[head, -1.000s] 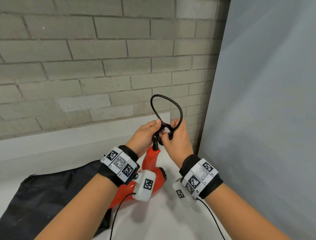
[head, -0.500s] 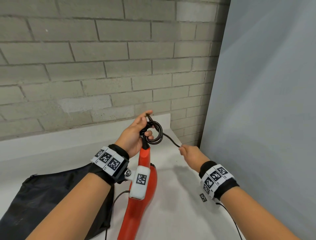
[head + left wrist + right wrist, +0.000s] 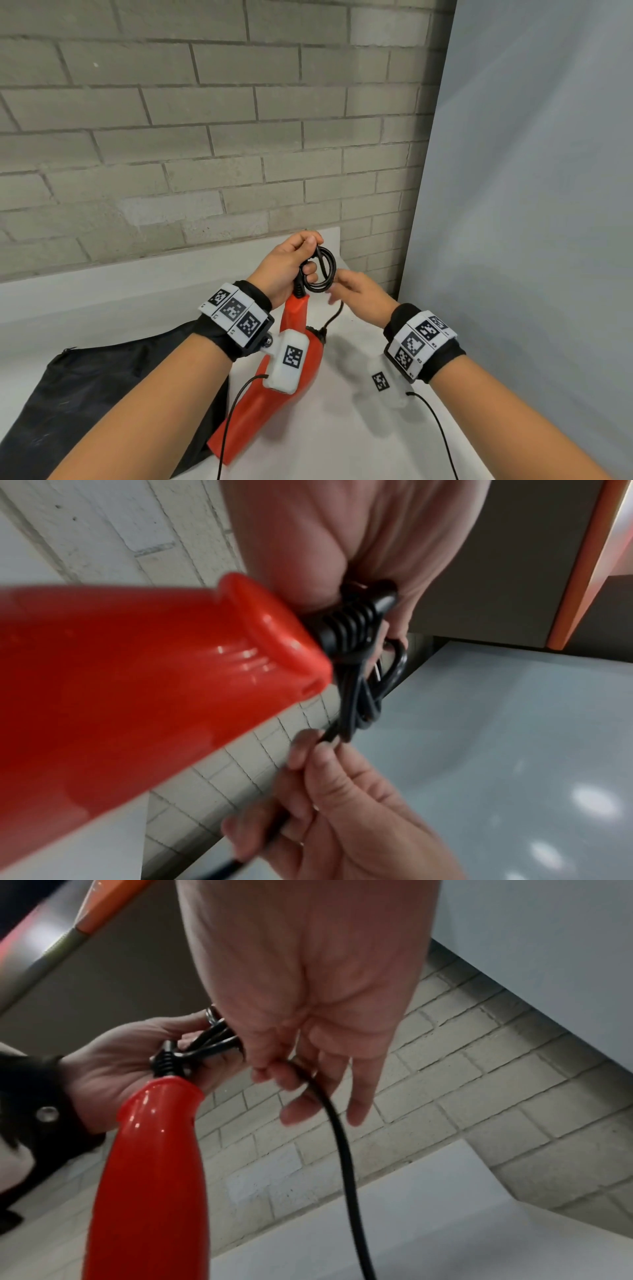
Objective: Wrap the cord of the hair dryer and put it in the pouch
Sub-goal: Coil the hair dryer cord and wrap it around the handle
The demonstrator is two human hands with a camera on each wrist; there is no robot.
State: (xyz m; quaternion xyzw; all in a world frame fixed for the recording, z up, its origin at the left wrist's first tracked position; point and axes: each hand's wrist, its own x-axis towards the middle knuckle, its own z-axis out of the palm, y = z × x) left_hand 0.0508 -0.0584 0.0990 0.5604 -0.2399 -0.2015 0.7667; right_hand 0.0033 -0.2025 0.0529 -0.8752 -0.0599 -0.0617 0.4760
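Observation:
The red hair dryer (image 3: 291,370) stands tilted on the white table, handle end up (image 3: 143,674) (image 3: 150,1164). My left hand (image 3: 291,263) grips the handle's top and holds a small coil of the black cord (image 3: 323,270) by the ribbed strain relief (image 3: 346,626). My right hand (image 3: 356,294) sits just right of the coil and pinches the loose cord (image 3: 339,1137) between thumb and fingers (image 3: 308,750). The loose stretch drops toward the dryer body. The black pouch (image 3: 102,401) lies flat at lower left, partly under my left forearm.
A grey brick wall (image 3: 205,137) rises behind the white table (image 3: 342,428). A pale blue panel (image 3: 531,205) closes off the right side. Thin black wires run from both wrist cameras toward the table's near edge.
My right hand swung out to the right drawing the cord, then came back to the coil. The large loop is gone and a tighter coil sits in my left hand. The dryer shifted.

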